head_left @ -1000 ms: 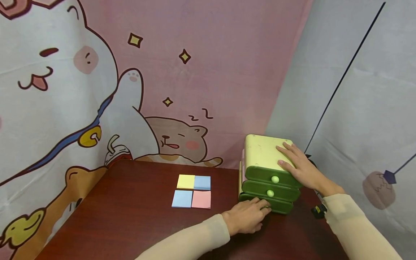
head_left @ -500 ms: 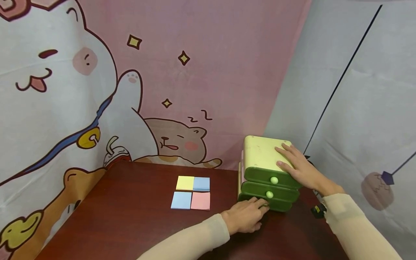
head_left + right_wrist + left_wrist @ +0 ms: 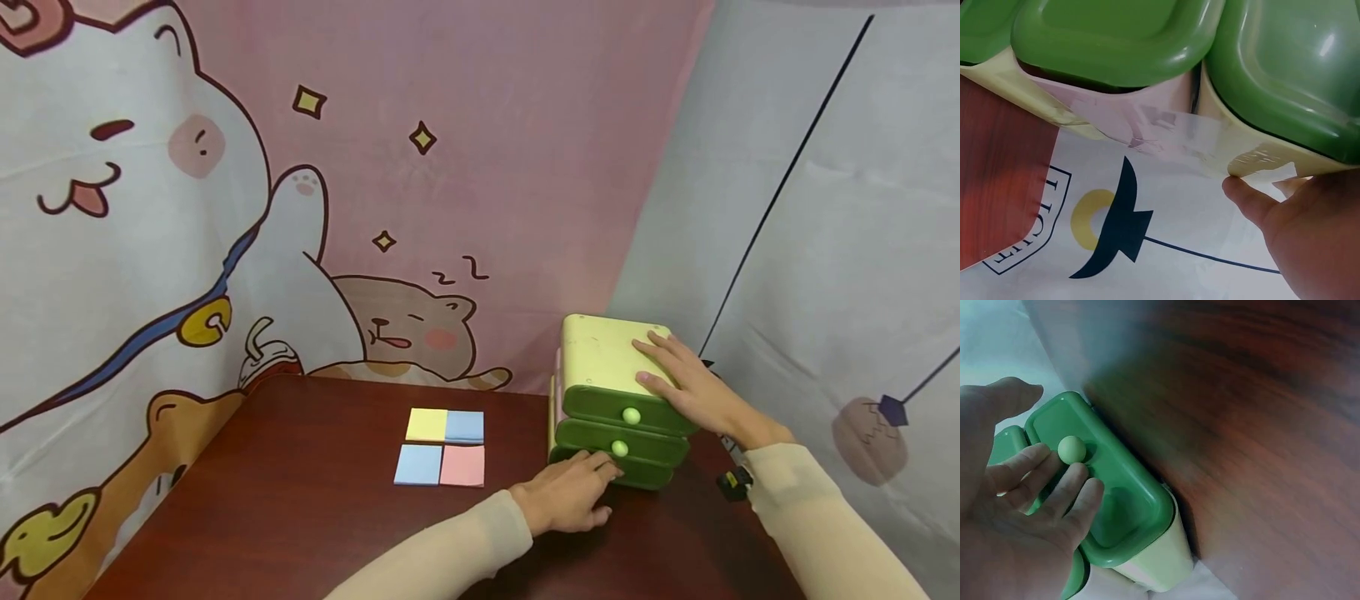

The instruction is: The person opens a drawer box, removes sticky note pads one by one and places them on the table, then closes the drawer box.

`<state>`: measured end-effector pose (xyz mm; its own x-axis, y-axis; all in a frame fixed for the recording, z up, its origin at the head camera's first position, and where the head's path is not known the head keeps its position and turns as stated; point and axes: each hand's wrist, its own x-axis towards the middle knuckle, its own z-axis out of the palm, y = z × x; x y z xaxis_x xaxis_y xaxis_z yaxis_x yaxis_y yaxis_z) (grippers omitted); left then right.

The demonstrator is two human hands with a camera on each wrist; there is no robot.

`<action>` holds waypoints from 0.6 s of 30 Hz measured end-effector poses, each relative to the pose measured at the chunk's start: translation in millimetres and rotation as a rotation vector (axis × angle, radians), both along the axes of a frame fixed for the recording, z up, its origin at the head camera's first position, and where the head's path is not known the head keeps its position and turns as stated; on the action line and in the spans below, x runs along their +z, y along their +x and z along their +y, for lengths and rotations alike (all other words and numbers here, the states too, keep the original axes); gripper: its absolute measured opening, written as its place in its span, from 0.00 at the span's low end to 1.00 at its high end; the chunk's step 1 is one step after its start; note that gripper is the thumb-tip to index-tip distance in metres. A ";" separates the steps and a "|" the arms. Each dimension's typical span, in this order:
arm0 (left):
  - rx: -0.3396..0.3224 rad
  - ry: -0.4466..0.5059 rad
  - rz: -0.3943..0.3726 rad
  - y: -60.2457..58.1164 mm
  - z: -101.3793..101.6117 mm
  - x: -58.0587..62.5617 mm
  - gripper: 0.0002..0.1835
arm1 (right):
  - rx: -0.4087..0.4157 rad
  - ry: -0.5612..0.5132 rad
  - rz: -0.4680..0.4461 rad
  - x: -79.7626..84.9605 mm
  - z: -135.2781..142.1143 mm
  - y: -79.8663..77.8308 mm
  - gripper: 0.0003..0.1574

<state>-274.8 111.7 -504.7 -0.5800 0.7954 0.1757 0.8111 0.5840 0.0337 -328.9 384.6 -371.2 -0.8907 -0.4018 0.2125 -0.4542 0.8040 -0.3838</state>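
Note:
A small three-drawer cabinet, with a pale yellow top and green drawer fronts, stands at the right of the table. My left hand is at the bottom drawer and covers its knob in the head view. In the left wrist view, that hand's fingertips lie by the round light-green knob, with the thumb held apart. My right hand rests spread on the cabinet's top right edge. Its thumb shows against the cabinet's side in the right wrist view.
Several sticky-note pads lie left of the cabinet: yellow, blue, another blue and pink. They sit on a dark red wooden table. A printed cartoon cloth hangs behind.
The bottom drawer has slid slightly inward. My left hand's thumb has spread away from its fingers, and the hand has risen a little. The right hand stays on the cabinet.

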 end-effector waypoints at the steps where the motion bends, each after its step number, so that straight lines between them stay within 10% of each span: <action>1: 0.007 0.008 -0.022 0.0 0.3 0.4 0.30 | 0.000 0.002 -0.002 0.4 -0.1 -0.2 0.46; 9: 0.022 0.003 -0.083 5.8 -3.5 7.3 0.32 | -0.002 -0.012 -0.028 1.2 -1.1 0.3 0.47; 18: 0.007 -0.007 0.015 13.8 -24.6 11.0 0.30 | -0.005 -0.006 0.007 2.0 -1.3 4.5 0.46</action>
<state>-261.0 87.1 -493.8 -0.5831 0.7925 0.1789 0.8072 0.5901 0.0169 -324.4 383.3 -369.2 -0.8910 -0.3963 0.2214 -0.4532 0.8038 -0.3854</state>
